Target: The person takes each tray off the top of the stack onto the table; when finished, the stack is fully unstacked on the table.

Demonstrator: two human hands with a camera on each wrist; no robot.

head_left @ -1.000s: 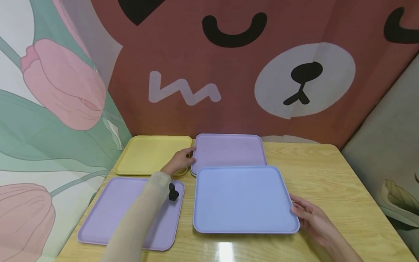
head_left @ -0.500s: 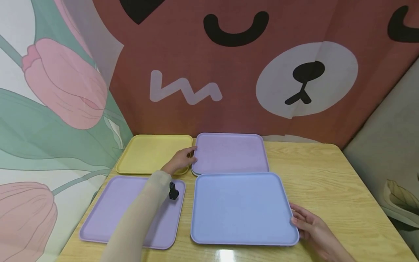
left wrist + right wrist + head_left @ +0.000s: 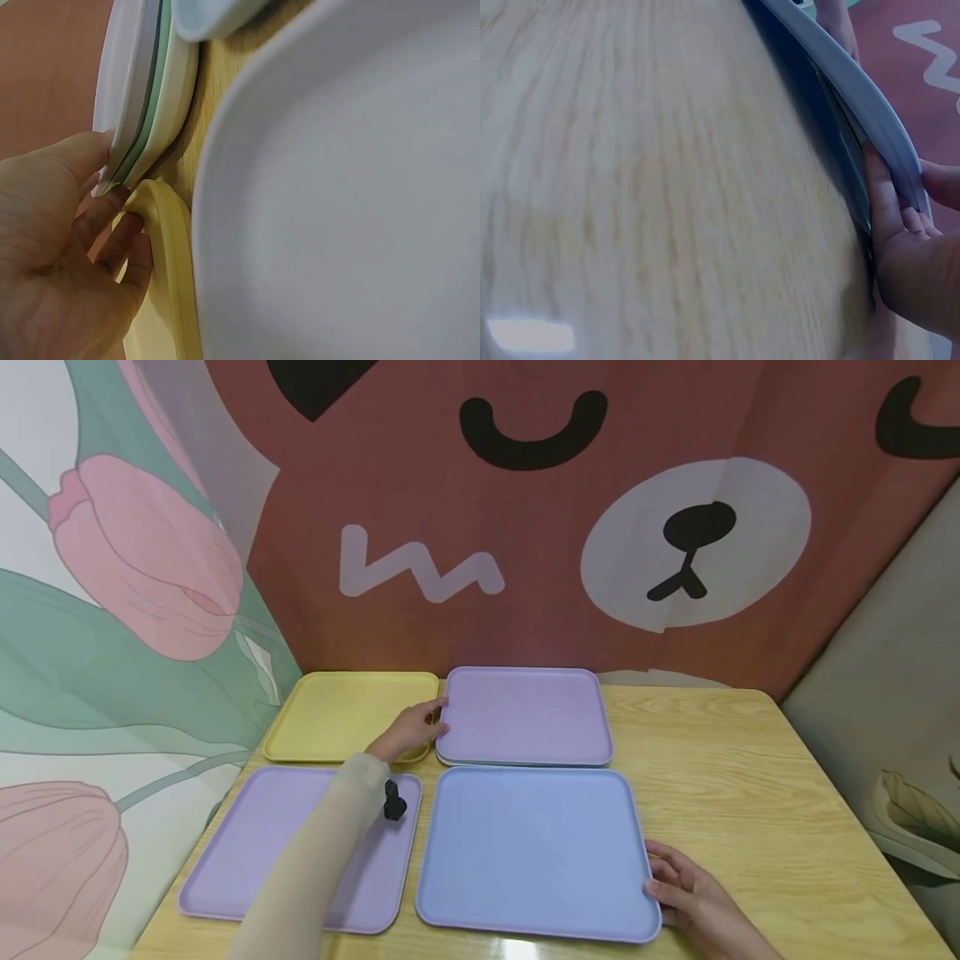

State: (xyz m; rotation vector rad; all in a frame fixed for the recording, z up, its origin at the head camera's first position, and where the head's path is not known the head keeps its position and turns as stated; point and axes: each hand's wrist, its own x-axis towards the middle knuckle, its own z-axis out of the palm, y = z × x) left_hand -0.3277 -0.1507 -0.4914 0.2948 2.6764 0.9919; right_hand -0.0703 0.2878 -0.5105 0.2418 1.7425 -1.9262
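Observation:
My right hand (image 3: 693, 897) grips the right edge of a light blue tray (image 3: 536, 852), thumb on the upper rim and fingers underneath. In the right wrist view, that blue tray's edge (image 3: 889, 135) stands a little above the wood, with a dark gap below. My left hand (image 3: 411, 731) reaches to the left edge of a stack topped by a purple tray (image 3: 525, 714). In the left wrist view the thumb (image 3: 90, 154) lies on the top tray's rim, and curled fingers hold the stack's edge. Green and cream tray edges (image 3: 161, 112) show beneath the purple one.
A yellow tray (image 3: 337, 714) lies at the back left, under the left hand. Another purple tray (image 3: 277, 827) lies at front left beneath the left sleeve (image 3: 315, 852). Wooden tabletop (image 3: 735, 777) extends at right. A bear-print cloth (image 3: 540, 635) hangs behind the table.
The blue tray has come toward the person and slightly left with the right hand, uncovering the stack's front edge. The left hand stays at the stack.

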